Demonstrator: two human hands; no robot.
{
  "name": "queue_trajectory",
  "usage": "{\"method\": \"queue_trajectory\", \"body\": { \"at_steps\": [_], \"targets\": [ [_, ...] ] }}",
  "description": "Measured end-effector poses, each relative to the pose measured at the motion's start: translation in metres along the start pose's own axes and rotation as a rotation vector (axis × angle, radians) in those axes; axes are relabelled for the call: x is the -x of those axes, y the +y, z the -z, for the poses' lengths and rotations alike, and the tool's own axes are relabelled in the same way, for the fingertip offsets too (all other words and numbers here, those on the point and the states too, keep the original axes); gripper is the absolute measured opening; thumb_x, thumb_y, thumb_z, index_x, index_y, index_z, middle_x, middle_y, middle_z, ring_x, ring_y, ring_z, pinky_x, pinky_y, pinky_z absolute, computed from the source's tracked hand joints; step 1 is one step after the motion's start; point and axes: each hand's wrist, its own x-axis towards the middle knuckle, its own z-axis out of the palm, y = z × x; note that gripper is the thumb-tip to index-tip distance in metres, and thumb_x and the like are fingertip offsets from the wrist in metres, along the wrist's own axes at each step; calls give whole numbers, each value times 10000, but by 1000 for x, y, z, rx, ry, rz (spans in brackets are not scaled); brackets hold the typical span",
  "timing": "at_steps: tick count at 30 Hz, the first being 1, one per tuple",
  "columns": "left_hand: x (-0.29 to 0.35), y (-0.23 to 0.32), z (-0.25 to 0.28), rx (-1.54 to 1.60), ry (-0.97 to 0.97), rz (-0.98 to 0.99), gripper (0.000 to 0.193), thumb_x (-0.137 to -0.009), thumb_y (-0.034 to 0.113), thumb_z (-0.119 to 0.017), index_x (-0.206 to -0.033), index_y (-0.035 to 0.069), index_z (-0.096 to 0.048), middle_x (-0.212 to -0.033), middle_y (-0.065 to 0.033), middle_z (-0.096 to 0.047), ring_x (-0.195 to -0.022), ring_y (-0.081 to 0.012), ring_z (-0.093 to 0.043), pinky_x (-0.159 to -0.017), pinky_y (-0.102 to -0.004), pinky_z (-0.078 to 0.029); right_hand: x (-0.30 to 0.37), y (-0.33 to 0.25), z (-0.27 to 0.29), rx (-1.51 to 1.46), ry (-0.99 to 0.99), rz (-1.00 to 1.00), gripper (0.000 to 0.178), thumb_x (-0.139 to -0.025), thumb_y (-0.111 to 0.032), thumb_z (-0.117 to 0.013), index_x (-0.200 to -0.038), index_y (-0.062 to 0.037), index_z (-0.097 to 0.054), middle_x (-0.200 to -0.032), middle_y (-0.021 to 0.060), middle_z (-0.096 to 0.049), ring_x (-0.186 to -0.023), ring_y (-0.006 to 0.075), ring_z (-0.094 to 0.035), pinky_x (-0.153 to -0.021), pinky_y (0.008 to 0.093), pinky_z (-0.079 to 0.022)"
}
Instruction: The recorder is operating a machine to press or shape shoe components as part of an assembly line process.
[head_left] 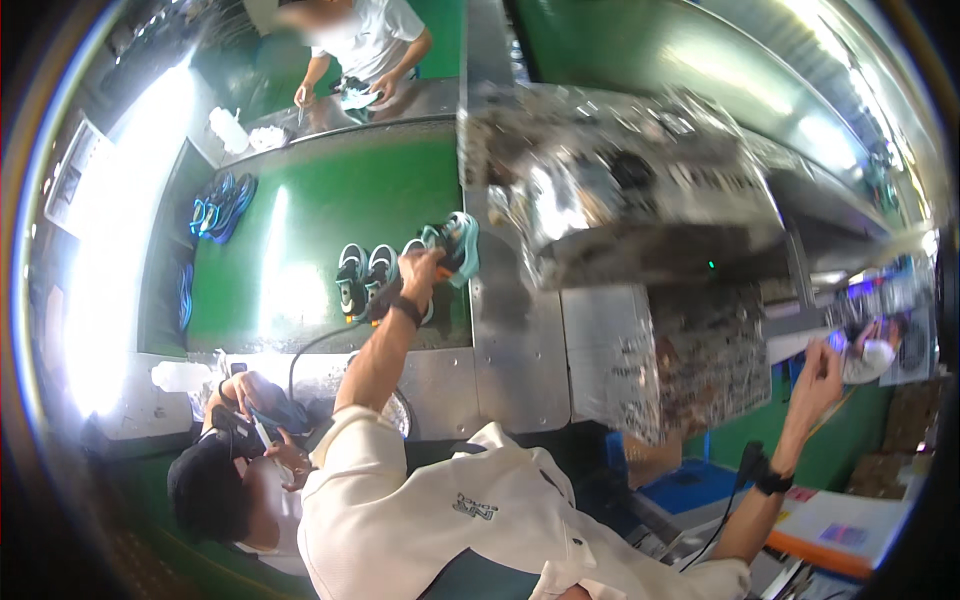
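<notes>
left hand on a turquoise-soled shoe

from where i stand, the person in the cream top has the left fingers clamped on the shoe, which sits at the right edge of the green surface, beside the metal border. just left of that hand, two matching shoes stand side by side, and blue shoes lie farther off, near the far left corner.

the right hand is raised well apart on the other side, fingers curled, their tips close to the thumb; i can't tell whether anything is between them. a blurred, plastic-wrapped bundle lies between the arms. across the surface, a co-worker handles another shoe.
</notes>
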Motion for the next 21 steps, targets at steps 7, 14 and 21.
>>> {"method": "queue_trajectory", "body": {
  "at_steps": [7, 14, 21],
  "targets": [
    [-207, -40, 48, -608, 152, 164, 382, -647, 296, -715, -815, -45, -686, -749, -210, -687, -756, -400, -676, -747, -429, -542, 71, 118, -78, 59, -74, -6, 296, -980, -230, -577, -1129, 22, -621, -960, 75, -684, -874, 197, -640, -757, 369, -498],
    [-263, -27, 68, -446, 131, 43, 663, -778, 430, -759, -1216, -49, -628, -1106, -273, -676, -1053, -338, -665, -888, -396, -519, 79, 139, -88, -5, -333, -264, 329, -1001, -171, -472, -1244, 36, -553, -1120, 241, -638, -1024, 393, -611, -859, 419, -474],
    [-197, 291, 7, -225, -24, -481, 510, -913, 403, -689, -1198, -18, -661, -1011, -70, -676, -912, -125, -627, -767, -276, -524, 71, 114, -89, 265, -276, -106, 367, -1023, -246, -465, -1229, 39, -571, -1131, 240, -635, -1022, 421, -609, -872, 468, -479]
  ]
}}
